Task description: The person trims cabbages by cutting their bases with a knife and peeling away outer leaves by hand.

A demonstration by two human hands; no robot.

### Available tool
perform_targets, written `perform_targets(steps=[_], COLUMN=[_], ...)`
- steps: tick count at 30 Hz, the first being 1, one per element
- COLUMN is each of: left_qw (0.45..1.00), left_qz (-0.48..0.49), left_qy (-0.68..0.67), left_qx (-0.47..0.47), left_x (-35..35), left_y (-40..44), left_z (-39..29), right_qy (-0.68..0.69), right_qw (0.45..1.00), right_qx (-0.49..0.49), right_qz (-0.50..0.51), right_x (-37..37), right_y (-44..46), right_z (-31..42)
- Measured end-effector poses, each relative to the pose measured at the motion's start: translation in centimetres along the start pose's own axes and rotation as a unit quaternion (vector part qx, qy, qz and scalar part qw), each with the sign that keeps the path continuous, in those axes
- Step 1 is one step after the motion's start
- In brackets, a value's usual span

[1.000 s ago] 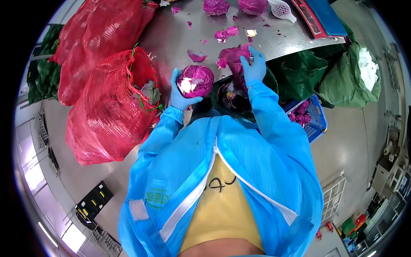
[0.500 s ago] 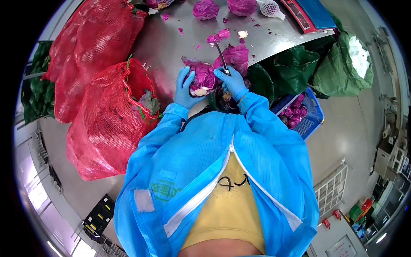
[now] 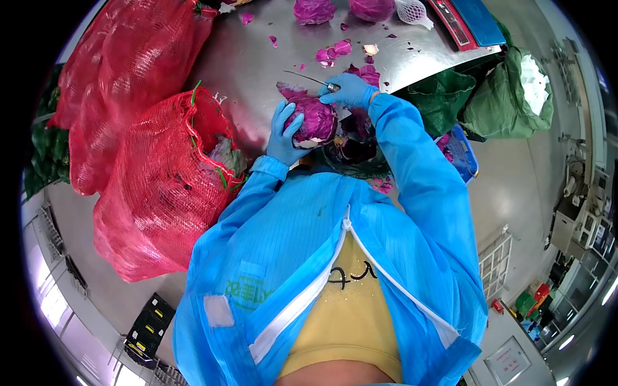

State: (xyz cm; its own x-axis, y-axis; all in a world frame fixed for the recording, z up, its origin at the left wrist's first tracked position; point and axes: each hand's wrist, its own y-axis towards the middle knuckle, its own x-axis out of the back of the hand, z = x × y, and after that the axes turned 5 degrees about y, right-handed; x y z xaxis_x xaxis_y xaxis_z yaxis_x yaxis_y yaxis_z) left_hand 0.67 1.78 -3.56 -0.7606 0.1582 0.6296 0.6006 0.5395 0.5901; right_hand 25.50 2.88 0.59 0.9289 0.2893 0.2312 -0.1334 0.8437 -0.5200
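Table [image 3: 257, 58]; left [image 3: 285, 136] holds cabbage [image 3: 317, 122], right [image 3: 349, 91] knife [image 3: 309, 77]; green lettering [image 3: 247, 293].

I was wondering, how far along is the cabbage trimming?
Some looks done: loose purple leaves lie on the table. The left hand holds a cabbage, the right hand a knife. Probably left: that cabbage's flaring outer leaf, and perhaps the two cabbages farther back, though I cannot tell whether those are trimmed.

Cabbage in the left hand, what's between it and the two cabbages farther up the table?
The head view shows the knife in the right hand and, beyond it, torn purple leaf pieces on the metal table.
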Motion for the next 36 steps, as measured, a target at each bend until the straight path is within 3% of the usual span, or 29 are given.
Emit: perform_targets(steps=[2, 5, 8, 11, 14, 19, 21, 24, 27, 28, 33, 36], left_qw=[1.000, 0.999, 0.998, 0.997, 0.996, 0.996, 0.997, 0.997, 1.000, 0.999, 0.999, 0.999], left_qz=[0.010, 0.013, 0.019, 0.019, 0.023, 0.012, 0.012, 0.004, 0.001, -0.026, -0.025, -0.040], left_qy=[0.004, -0.009, -0.010, 0.002, -0.006, 0.016, 0.018, 0.008, 0.012, 0.039, 0.007, 0.029], left_qx=[0.008, 0.038, 0.064, 0.081, 0.090, 0.084, 0.081, 0.080, -0.004, -0.028, 0.040, 0.016], left_x=[0.1, 0.0, 0.1, 0.0, 0.3, 0.1, 0.1, -0.1, -0.7, -0.6, -0.6, -1.0], left_y=[0.2, 0.5, 1.2, 1.9, 2.2, 2.0, 2.2, 2.1, 0.5, 0.3, -0.4, -0.8], left_z=[0.1, -0.1, -0.5, -0.9, -0.9, -0.8, -0.8, -0.5, 0.3, -0.3, -0.2, 0.0], right_qy=[-0.068, -0.317, -0.414, -0.444, -0.457, -0.445, -0.471, -0.473, -0.479, -0.457, -0.351, -0.261], right_qw=[0.996, 0.937, 0.887, 0.872, 0.870, 0.870, 0.870, 0.869, 0.865, 0.874, 0.909, 0.939], right_qx=[0.049, 0.121, 0.143, 0.130, 0.093, 0.120, 0.060, 0.049, 0.051, 0.083, 0.155, 0.161], right_qz=[0.005, -0.088, -0.145, -0.162, -0.158, -0.176, -0.134, -0.137, -0.141, -0.144, -0.161, -0.155], right_x=[0.5, -0.3, -1.7, -2.1, -2.1, -2.1, -1.9, -1.9, -2.7, -2.8, -2.7, -2.1], right_y=[0.2, -0.4, -0.4, -0.1, 0.6, 1.6, 1.9, 2.1, 3.0, 3.0, 1.0, 1.5], right_z=[0.8, 2.0, 2.1, 2.5, 3.5, 3.5, 4.2, 4.9, 4.0, 3.6, 2.4, 1.2])
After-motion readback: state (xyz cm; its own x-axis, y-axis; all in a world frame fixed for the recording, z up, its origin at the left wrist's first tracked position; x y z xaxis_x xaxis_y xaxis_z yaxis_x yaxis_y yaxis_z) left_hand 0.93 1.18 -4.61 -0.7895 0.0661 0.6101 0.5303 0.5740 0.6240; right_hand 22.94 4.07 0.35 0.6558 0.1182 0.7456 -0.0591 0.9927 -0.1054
